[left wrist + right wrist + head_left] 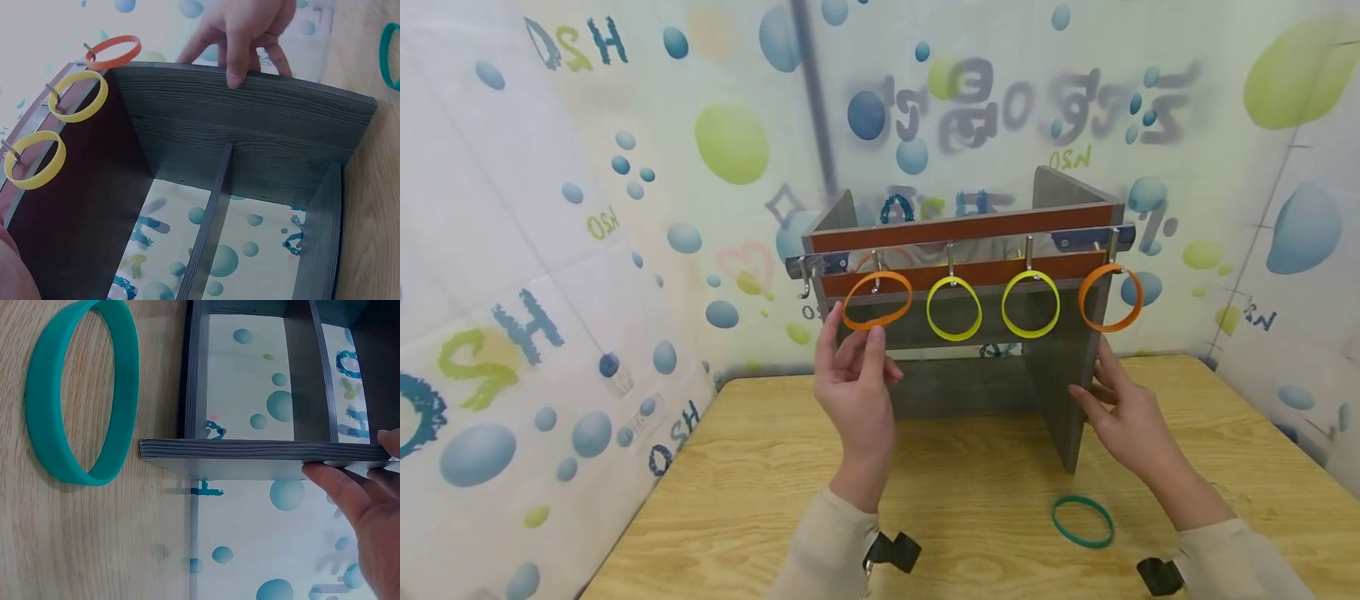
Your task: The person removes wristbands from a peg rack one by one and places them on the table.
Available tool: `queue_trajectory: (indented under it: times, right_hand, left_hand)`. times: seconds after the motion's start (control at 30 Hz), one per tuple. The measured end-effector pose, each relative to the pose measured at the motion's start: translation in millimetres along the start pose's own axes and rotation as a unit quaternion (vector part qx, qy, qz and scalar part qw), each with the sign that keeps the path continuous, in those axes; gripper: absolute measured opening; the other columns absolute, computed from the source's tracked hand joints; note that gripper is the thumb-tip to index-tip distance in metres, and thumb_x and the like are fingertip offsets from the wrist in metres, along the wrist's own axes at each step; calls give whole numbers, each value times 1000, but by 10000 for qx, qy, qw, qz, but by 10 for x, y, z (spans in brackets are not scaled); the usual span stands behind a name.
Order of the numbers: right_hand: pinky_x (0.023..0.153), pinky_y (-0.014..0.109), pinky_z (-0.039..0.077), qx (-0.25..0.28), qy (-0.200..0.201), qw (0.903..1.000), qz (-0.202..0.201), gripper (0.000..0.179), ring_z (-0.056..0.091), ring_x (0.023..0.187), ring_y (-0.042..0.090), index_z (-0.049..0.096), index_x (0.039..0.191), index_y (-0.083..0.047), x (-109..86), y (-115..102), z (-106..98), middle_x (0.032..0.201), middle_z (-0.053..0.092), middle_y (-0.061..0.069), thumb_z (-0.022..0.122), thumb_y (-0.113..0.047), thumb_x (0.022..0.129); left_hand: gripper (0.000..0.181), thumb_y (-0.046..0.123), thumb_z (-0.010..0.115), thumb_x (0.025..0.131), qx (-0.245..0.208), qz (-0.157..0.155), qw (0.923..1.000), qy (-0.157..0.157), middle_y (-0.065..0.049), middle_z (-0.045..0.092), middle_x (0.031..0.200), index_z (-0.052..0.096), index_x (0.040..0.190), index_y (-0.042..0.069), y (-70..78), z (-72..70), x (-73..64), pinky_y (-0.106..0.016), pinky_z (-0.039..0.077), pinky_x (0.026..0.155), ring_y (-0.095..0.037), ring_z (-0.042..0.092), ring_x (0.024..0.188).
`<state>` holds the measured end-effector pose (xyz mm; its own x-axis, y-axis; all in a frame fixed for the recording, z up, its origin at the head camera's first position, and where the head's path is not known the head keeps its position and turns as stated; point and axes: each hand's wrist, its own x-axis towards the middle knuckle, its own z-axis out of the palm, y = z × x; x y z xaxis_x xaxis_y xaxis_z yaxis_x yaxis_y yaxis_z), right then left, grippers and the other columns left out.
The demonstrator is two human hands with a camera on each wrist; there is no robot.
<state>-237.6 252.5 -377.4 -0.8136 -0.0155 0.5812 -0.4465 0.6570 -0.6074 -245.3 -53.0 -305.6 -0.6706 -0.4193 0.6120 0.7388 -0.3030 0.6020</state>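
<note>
My left hand (859,392) holds the lower edge of an orange silicone wristband (891,317) between thumb and index finger. That band hangs on a hook of the metal rail (985,242), its bottom bent slightly at the thumb. My right hand (1123,417) grips the edge of the rack's right side panel (1067,375), thumb on the inner face and fingers on the outer, as the left wrist view shows. Two yellow wristbands (955,335) and another orange wristband (1138,310) hang from the hooks further right. In the left wrist view, only part of my left hand (12,275) shows.
A green wristband (1082,544) lies on the wooden table (970,500), in front of the grey rack. The rail's leftmost hook (805,279) is bare. Printed curtains (625,333) enclose the table's back and sides.
</note>
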Motion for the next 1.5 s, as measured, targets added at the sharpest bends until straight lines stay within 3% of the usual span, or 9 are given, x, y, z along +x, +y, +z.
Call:
queue_trajectory:
  times: [0.23,0.5,0.63,0.73,0.87,1.0,1.13,1.27,1.5]
  right_hand:
    - [71,51,66,-27,63,10000,-39,94,68,112,59,11,173,-23,0,17,-9,146,53,42,70,-4,102]
    - [74,56,65,-117,-224,9996,-92,101,65,116,62,7,173,-22,69,43,-76,151,48,43,74,-6,99]
    - [84,63,62,-79,-582,9983,-64,102,62,123,63,2,173,-28,129,50,-150,159,43,39,74,-14,101]
    - [88,68,59,-18,-729,9973,-47,97,60,125,64,7,173,-28,168,43,-200,161,41,38,72,-18,103]
    - [89,69,59,-110,-757,9971,29,90,64,119,64,13,172,-20,202,8,-230,156,43,43,70,-16,102]
    - [89,67,60,-184,-774,9966,228,88,66,118,63,15,171,-12,225,-11,-210,151,47,45,68,-12,100]
    - [90,66,61,-133,-768,9963,363,86,65,119,62,17,170,-10,232,-24,-194,147,50,46,66,-12,100]
    - [89,64,61,-107,-709,9969,328,84,66,118,61,20,170,-10,234,-26,-188,146,53,45,67,-11,99]
    - [90,64,61,-144,-697,9967,385,82,67,118,60,22,169,-11,229,-30,-186,144,55,43,66,-11,99]
  left_hand:
    - [54,3,73,99,260,-67,9993,-271,6,79,98,58,150,11,20,-53,-44,-20,56,56,-8,58,54]
    - [52,-2,72,99,937,103,9900,-1052,13,79,100,57,149,1,0,-238,-156,-21,55,53,-7,58,53]
    - [50,-1,73,98,1201,-499,9786,-1594,6,79,97,63,145,8,-53,-319,-233,-23,54,52,-8,58,53]
    - [47,5,76,97,1496,-1435,9544,-2149,-9,80,98,67,141,18,-121,-332,-278,-24,56,55,-8,59,55]
    - [46,10,79,97,1847,-2524,9063,-2843,-22,79,104,69,140,21,-264,-315,-350,-25,58,60,-10,60,59]
    - [44,11,80,96,2053,-3147,8643,-3344,-22,80,102,70,138,17,-463,-307,-449,-24,55,60,-12,61,60]
    - [41,11,80,95,2151,-3572,8286,-3736,-26,80,101,72,135,15,-615,-298,-566,-25,51,59,-14,62,57]
    - [40,8,81,93,2211,-3831,8050,-3953,-22,81,97,73,132,14,-702,-279,-688,-26,50,59,-14,61,56]
    - [44,0,80,89,2279,-4056,7850,-4089,-16,82,90,73,132,8,-807,-252,-875,-22,46,53,-12,58,52]
